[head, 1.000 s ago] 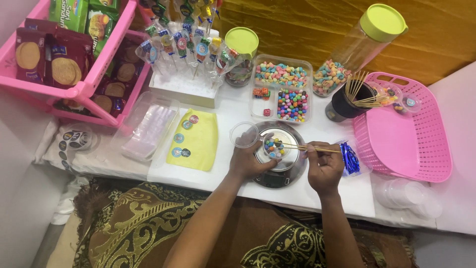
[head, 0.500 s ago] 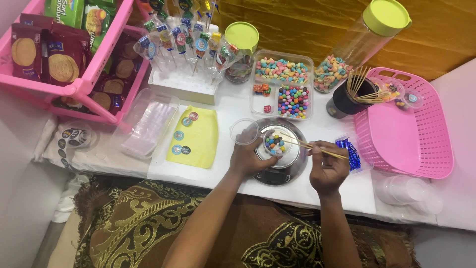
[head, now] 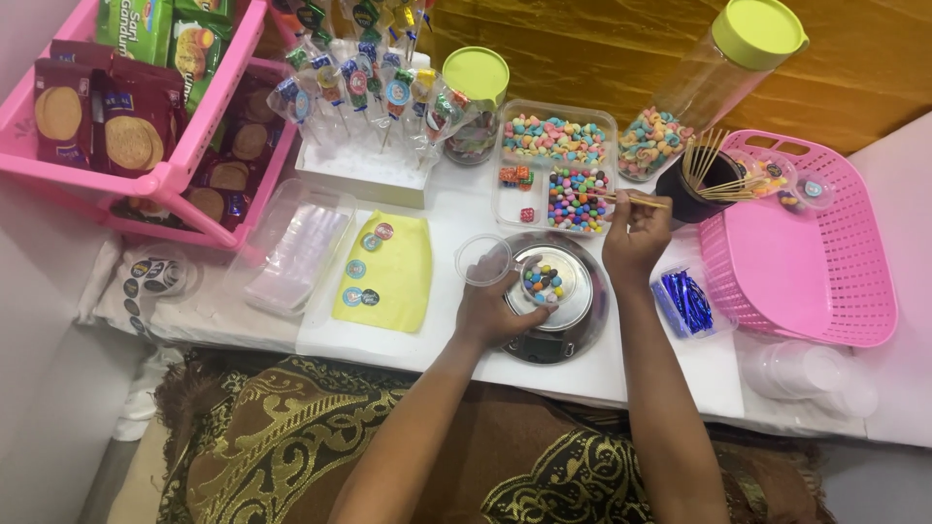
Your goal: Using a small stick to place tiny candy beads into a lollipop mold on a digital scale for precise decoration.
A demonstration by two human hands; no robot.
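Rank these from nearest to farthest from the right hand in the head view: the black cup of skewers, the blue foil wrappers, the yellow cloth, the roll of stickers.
From the right hand:
1. Black cup of skewers, just to its right, toward the back.
2. Blue foil wrappers, front right, beside the forearm; only slightly farther than the cup.
3. Yellow cloth, well to the left, past the scale.
4. Roll of stickers, far left edge of the table.

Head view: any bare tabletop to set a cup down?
Free: the white strip between the scale and the pink basket, below the blue wrappers; also the near edge under the yellow sheet. Crowded: the back row around the candy tray, where the right hand reaches.
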